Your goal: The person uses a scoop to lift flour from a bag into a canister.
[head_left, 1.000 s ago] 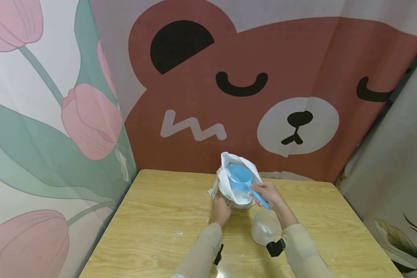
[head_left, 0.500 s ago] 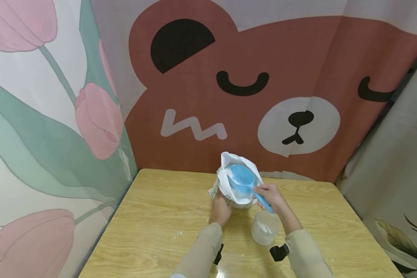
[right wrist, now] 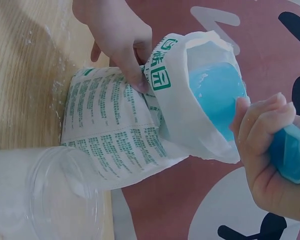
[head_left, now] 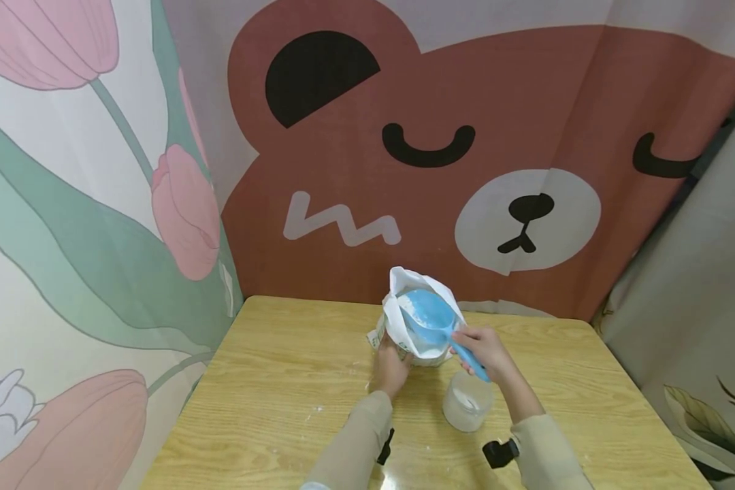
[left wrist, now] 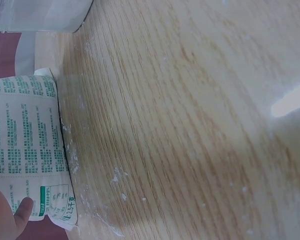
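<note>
At far left hangs a floral curtain point(head_left: 92, 286), matte cloth with pink tulips. The smooth, wood-grained table point(head_left: 269, 361) starts beside it, dusted with powdery white specks point(head_left: 316, 409). I see the left hand point(head_left: 392, 371) gripping the near-left side of a bag point(right wrist: 112, 132), its fingers pressed into a fold below the rim; those behind the bag are hidden from me. The bag stands on the table, its thin white walls creased and printed in green, its mouth gaping. I'd brace that soft mouth firmly, since the walls look likely to buckle. Inside it sits a blue scoop point(head_left: 429, 314), rigid plastic with a round bowl, powder whitening its left edge; I cannot tell how full it is. I'd hold the bowl level and off the rim, to avoid spilling. Next, nearer the person, a clear, squat jar point(head_left: 467, 407) stands upright, apart from the bag, something whitish inside. Above it, the right hand point(head_left: 484, 347) has its fingers curled together round the scoop's handle.
</note>
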The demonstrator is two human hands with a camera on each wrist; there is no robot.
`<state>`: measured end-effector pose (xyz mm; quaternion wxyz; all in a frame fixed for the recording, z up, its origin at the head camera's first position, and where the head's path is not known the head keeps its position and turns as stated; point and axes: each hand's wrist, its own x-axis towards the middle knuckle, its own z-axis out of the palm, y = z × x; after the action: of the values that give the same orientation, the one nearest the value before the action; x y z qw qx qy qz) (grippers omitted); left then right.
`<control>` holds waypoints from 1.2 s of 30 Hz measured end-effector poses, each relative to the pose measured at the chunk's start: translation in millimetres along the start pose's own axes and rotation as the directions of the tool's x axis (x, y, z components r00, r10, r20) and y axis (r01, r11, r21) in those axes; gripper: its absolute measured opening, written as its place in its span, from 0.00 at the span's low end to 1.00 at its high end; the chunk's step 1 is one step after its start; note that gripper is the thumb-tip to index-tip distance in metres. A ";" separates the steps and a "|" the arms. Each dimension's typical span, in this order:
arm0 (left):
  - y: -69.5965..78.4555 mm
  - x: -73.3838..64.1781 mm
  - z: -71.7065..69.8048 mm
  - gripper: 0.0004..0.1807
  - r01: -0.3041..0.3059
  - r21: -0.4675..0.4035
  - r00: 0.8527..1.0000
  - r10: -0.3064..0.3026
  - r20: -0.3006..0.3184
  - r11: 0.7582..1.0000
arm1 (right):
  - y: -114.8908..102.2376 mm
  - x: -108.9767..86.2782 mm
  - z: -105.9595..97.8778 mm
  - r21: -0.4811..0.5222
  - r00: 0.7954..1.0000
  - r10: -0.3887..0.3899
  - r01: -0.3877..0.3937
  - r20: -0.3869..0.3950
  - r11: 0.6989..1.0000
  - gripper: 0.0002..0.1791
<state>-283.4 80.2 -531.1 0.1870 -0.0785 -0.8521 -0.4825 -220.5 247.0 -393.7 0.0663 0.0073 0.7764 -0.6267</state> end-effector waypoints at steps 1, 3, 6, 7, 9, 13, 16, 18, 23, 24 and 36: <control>-0.2 0.2 0.2 0.37 0.003 0.001 1.000 -0.003 0.001 1.000 | -0.1 -1.1 -0.5 0.004 1.000 0.000 0.000 0.002 1.000 0.20; -0.8 0.5 0.8 0.37 0.005 0.003 1.000 -0.005 -0.002 1.000 | -0.3 -3.1 -1.8 0.007 1.000 -0.004 0.004 0.008 1.000 0.22; -1.6 1.4 1.9 0.37 0.000 0.010 1.000 0.000 -0.009 1.000 | 0.3 -5.8 -3.6 0.012 1.000 -0.008 0.008 0.009 1.000 0.22; -2.0 1.8 2.2 0.36 -0.003 0.015 1.000 0.003 -0.013 1.000 | 0.8 -6.3 -4.2 0.014 1.000 -0.011 0.010 0.010 1.000 0.22; -2.7 2.4 2.7 0.36 -0.009 0.030 1.000 0.009 -0.022 1.000 | 1.8 -7.5 -5.0 0.018 1.000 -0.017 0.017 0.015 1.000 0.22; -2.0 0.6 2.8 0.36 -0.013 0.050 0.999 0.015 -0.029 0.999 | 3.9 -12.2 -5.5 0.029 1.000 -0.014 0.014 0.025 0.999 0.21; -1.3 -0.8 2.6 0.36 -0.012 0.047 1.000 0.013 -0.026 0.999 | 4.5 -15.7 -5.5 0.026 1.000 -0.010 0.009 0.028 1.000 0.22; -1.0 -1.5 2.8 0.37 -0.015 0.042 0.999 0.016 -0.027 0.999 | 4.5 -18.1 -5.7 0.018 0.999 -0.015 0.014 0.029 1.000 0.23; -1.2 -2.1 2.9 0.37 -0.022 0.024 0.999 0.023 -0.030 0.999 | 2.7 -23.9 -6.5 -0.002 0.999 -0.022 0.022 0.035 1.000 0.24; -1.4 -1.9 2.8 0.37 -0.024 0.021 0.999 0.024 -0.031 1.000 | 2.1 -25.1 -6.6 -0.002 0.999 -0.021 0.021 0.033 1.000 0.24; -0.4 -0.9 1.2 0.35 -0.037 0.014 0.999 0.038 -0.036 0.999 | -0.4 -44.9 -13.2 -0.019 0.998 -0.032 0.033 0.053 0.999 0.26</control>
<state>-283.1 81.0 -532.3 0.2121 -0.0845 -0.8501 -0.4745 -177.2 263.0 -385.5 0.0769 -0.0224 0.7805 -0.6199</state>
